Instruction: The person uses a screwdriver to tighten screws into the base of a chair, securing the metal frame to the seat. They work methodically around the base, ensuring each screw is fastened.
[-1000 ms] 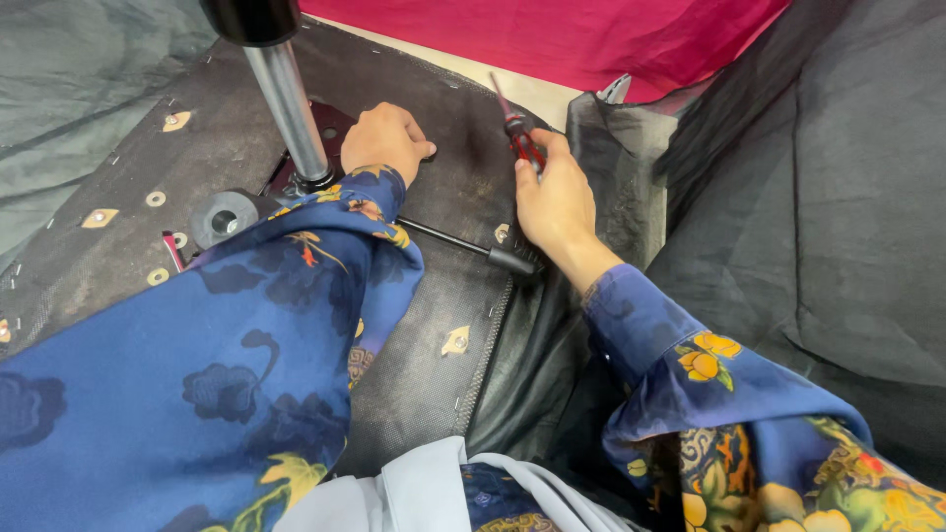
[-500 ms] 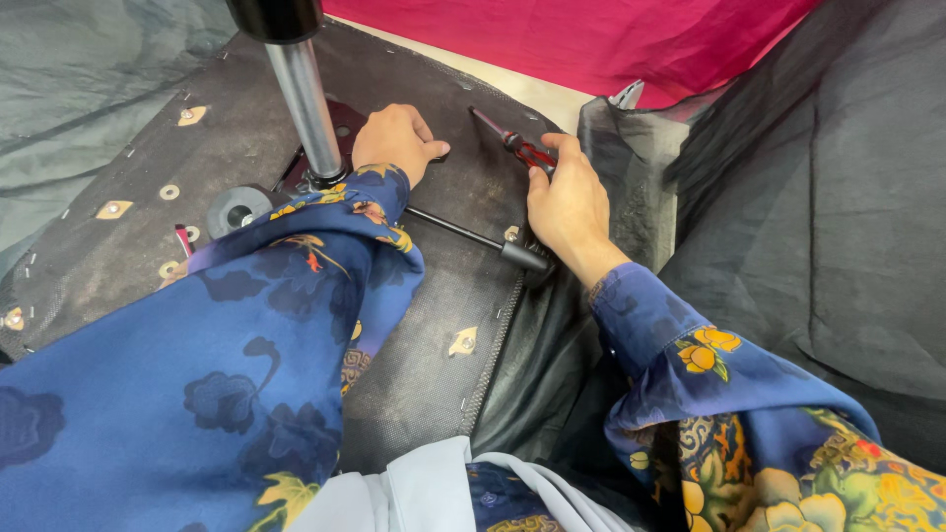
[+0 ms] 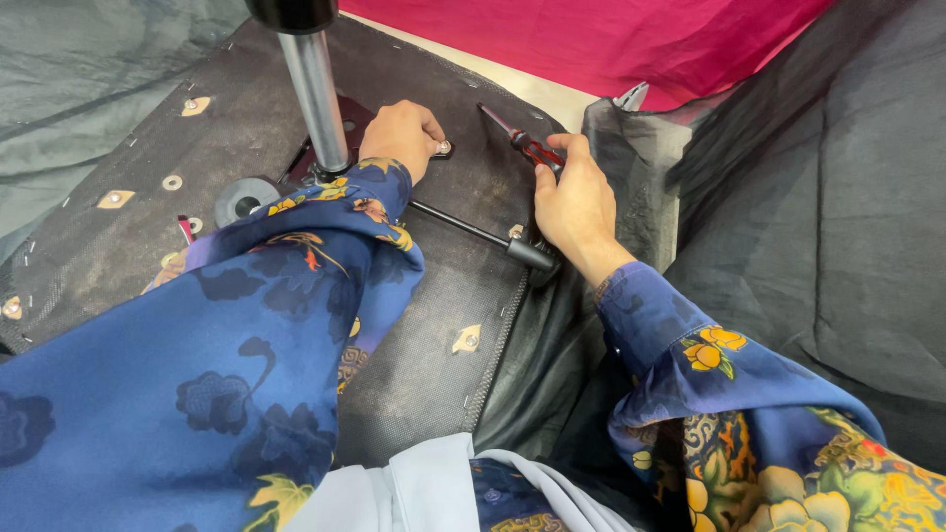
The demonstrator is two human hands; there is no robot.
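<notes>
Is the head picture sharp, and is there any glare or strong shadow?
Head view: sharp on both hands, left hand and right hand; soft, even light; a bright highlight runs down the metal column; only faint shadows on the dark panel.

Screwdriver [image 3: 522, 145]: red-and-black handle, dark shaft, lying tilted on the dark underside of the seat base [image 3: 443, 325], handle end under the fingers, tip pointing up-left toward the far edge. Bolt [image 3: 444, 148]: small, silver, round-headed, sitting at the edge of a dark metal plate [image 3: 353, 116] at the foot of the shiny steel post [image 3: 315, 94], touching the fingertips. Lever [image 3: 483, 234]: thin black rod with a thicker black end, running from the plate down-right across the seat base, close to the wrist.
</notes>
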